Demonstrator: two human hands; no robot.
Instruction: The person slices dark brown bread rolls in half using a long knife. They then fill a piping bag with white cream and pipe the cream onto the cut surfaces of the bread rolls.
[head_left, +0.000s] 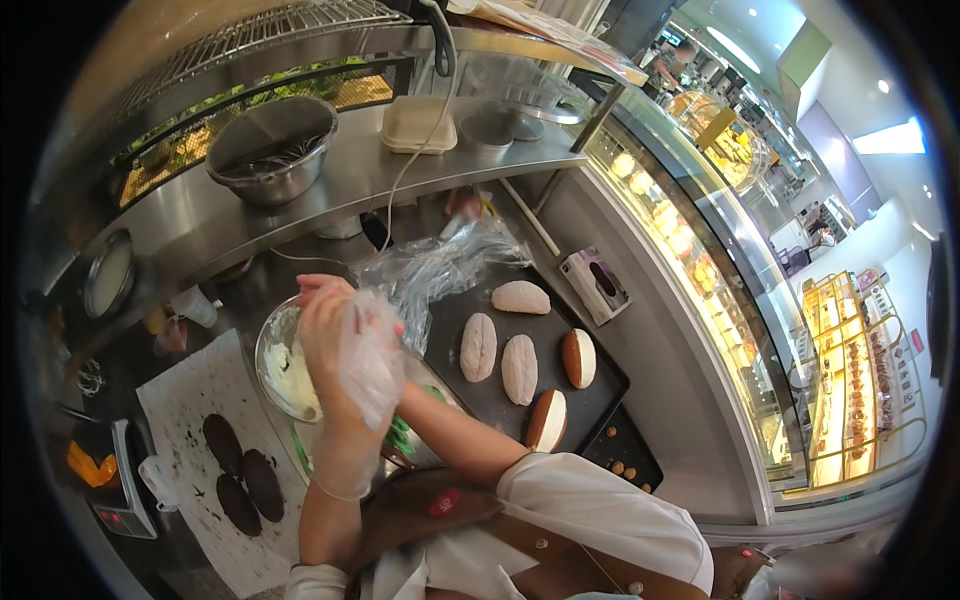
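Note:
My left hand (321, 337) and my right hand (384, 328) are together and overlap above the bench, beside a metal bowl (264, 330) of white cream (291, 379). A thin clear plastic glove (371, 367) covers part of the clasped hands, and its loose cuff circles my left wrist. Most of my right hand is hidden, so its fingers cannot be made out. To the right, a dark baking tray (469, 292) holds several powdered oval breads (519, 369) and two brown buns with white cream (546, 421).
Three dark oval pieces (264, 486) lie on crumb-strewn white paper (176, 401). A digital scale (129, 487) stands at far left. Clear plastic wrap (465, 255) covers the tray's back edge. A tissue box (596, 285) sits by the display case (675, 315). Overhead, a shelf holds a mixing bowl (274, 184).

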